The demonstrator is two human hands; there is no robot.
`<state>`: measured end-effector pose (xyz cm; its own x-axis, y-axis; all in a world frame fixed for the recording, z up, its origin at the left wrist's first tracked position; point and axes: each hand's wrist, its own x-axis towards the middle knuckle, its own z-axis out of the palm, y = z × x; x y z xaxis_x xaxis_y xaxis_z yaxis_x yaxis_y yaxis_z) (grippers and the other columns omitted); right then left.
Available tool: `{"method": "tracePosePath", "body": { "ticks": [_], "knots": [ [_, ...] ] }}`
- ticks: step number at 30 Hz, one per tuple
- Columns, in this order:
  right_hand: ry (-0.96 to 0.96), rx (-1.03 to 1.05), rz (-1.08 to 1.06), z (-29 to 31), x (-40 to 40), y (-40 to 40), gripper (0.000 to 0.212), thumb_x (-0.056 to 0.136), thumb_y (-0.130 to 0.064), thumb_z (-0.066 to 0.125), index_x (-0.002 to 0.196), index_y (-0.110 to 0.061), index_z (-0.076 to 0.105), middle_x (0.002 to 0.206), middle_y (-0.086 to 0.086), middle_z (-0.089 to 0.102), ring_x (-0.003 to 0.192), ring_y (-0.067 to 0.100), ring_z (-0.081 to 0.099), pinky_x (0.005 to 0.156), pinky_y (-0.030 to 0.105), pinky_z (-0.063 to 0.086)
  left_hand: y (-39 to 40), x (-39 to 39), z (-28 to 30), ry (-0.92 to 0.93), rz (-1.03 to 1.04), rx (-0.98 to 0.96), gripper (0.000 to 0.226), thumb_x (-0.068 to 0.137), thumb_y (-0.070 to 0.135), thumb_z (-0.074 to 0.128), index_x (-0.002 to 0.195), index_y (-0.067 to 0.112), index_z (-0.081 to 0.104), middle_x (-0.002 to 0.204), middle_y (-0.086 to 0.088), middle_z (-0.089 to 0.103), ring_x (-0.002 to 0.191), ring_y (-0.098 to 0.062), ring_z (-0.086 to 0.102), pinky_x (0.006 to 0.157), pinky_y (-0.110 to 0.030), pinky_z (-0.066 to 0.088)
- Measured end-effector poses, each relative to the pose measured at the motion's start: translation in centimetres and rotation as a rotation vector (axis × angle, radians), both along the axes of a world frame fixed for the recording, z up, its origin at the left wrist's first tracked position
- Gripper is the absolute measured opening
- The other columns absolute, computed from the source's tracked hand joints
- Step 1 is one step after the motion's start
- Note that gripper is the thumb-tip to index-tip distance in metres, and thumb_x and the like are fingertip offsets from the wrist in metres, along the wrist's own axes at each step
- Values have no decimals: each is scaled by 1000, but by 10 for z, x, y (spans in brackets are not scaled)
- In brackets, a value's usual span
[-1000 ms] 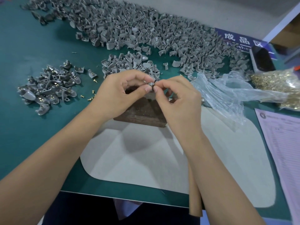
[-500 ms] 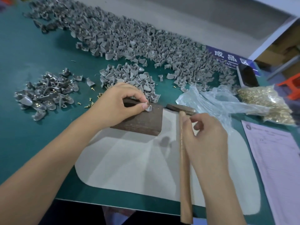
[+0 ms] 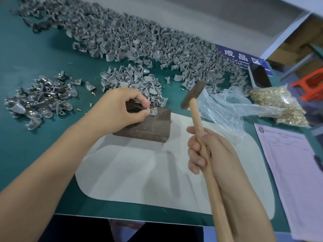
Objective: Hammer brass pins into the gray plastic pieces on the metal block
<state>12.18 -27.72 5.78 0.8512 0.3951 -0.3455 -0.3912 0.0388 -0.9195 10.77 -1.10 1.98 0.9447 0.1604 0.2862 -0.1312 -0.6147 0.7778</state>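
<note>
A dark metal block [image 3: 148,126] lies on a pale mat in the middle of the green table. On its top, my left hand [image 3: 120,109] pinches a small gray plastic piece [image 3: 152,111] with a brass pin showing in it. My right hand [image 3: 208,151] grips the wooden handle of a hammer [image 3: 193,95], whose dark head is raised in the air to the right of the block, apart from the piece.
A long heap of gray plastic pieces [image 3: 139,42] runs along the back, with a smaller pile [image 3: 132,81] behind the block and another [image 3: 38,100] at left. A bag of brass pins [image 3: 277,103] and clear plastic lie right. Paper sheet [image 3: 293,172] at right edge.
My right hand left the piece, took the hammer off the mat and lifted its head up beside the block. My left hand set the piece on the block and keeps pinching it.
</note>
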Motion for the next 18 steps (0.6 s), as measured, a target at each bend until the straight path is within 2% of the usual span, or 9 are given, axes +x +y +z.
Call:
{"method": "tracePosePath", "body": {
  "ticks": [2, 3, 6, 9, 18],
  "knots": [
    [63, 212, 97, 1, -9, 5, 30, 99, -22, 48, 118, -10, 69, 72, 0, 45, 44, 10, 32, 38, 22, 37, 0, 1, -1, -35, 2, 44, 9, 82, 28, 82, 85, 29, 74, 101, 18, 74, 106, -7, 63, 100, -36, 50],
    [83, 246, 145, 2, -12, 8, 34, 98, -25, 48, 122, -14, 69, 73, -1, 44, 43, 9, 30, 38, 19, 34, 0, 2, -1, -51, -7, 61, 7, 82, 27, 82, 85, 26, 75, 102, 18, 74, 108, -9, 62, 101, -36, 48],
    [35, 124, 198, 6, -22, 15, 40, 100, -39, 47, 128, -20, 68, 71, -3, 44, 43, 8, 27, 38, 15, 27, 0, 3, -1, -39, -18, 62, 6, 82, 25, 82, 84, 23, 77, 101, 16, 74, 106, -12, 62, 100, -39, 49],
    [-108, -25, 189, 10, -28, 18, 47, 99, -45, 45, 119, -3, 55, 69, -3, 45, 44, 11, 26, 39, 18, 24, 2, 3, -1, -9, -24, 46, 6, 82, 29, 82, 84, 28, 76, 99, 18, 74, 105, -11, 62, 97, -41, 50],
    [-169, -82, 222, 14, -46, 16, 41, 100, -45, 44, 112, -8, 55, 69, -4, 43, 44, 12, 26, 41, 19, 22, 4, 4, -4, -6, -11, 16, 8, 82, 33, 83, 81, 32, 76, 94, 23, 73, 105, -8, 61, 96, -40, 51]
  ]
}}
